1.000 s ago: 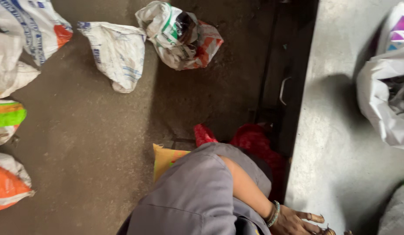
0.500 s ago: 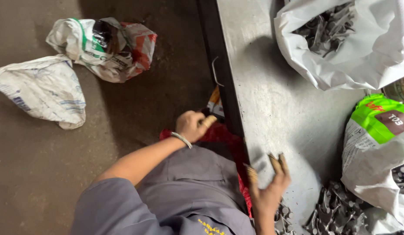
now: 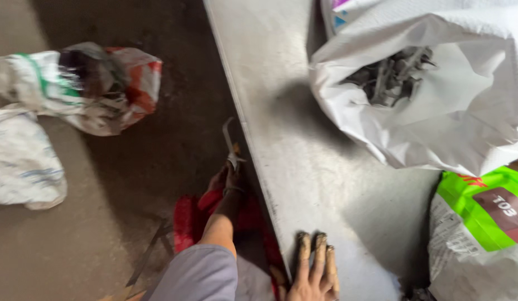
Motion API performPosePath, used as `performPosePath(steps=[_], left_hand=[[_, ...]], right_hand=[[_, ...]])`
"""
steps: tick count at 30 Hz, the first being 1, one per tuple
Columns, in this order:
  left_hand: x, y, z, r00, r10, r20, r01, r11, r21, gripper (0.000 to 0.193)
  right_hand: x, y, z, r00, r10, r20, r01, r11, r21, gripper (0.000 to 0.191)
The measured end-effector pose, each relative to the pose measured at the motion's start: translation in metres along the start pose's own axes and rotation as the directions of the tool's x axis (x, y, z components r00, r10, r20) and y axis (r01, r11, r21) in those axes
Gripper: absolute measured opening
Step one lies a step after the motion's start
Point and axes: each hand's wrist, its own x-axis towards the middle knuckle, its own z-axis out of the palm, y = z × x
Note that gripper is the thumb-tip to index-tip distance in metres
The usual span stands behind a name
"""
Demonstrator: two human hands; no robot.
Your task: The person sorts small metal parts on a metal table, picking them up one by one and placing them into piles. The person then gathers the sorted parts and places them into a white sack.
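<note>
While the left hand (image 3: 228, 178) reaches below the edge of the grey metal surface (image 3: 303, 167), it closes round a thin metal strip (image 3: 230, 142) that stands nearly upright, long axis running up and away, tip bent over at the top. That strip is lifted but not yet on the surface. Beside it, the right hand (image 3: 313, 273) lies flat and empty, fingers stretched out. Further off, an open white sack (image 3: 437, 111) holds grey metal pieces (image 3: 393, 75); red cloth (image 3: 186, 223) lies on the floor.

A grey short sleeve (image 3: 200, 273) covers the left arm, a bracelet (image 3: 233, 190) circling its wrist; fingertips (image 3: 316, 241) are grimy.
</note>
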Motion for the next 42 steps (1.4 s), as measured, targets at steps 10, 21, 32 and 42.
performPosePath(steps=[10,21,32,42], left_hand=[[0.069,0.017,-0.010,0.988,0.054,-0.145,-0.041,0.995,0.091,0.067],[-0.025,-0.084,-0.102,0.682,0.128,-0.720,0.053,0.973,0.223,0.059],[-0.187,-0.145,-0.291,0.833,-0.358,-0.422,0.453,0.879,0.148,0.026],[-0.309,-0.187,-0.412,0.348,-0.285,-0.893,0.444,0.889,-0.111,0.031]], right_hand=[[0.026,0.035,0.028,0.987,-0.085,-0.133,0.094,0.993,0.068,0.089],[0.020,-0.010,-0.049,0.990,0.073,0.120,-0.094,0.979,0.183,0.090],[-0.004,-0.013,-0.088,0.990,0.048,0.134,-0.078,0.970,0.230,0.095],[-0.020,-0.006,-0.095,0.996,0.042,0.082,-0.063,0.956,0.286,0.094]])
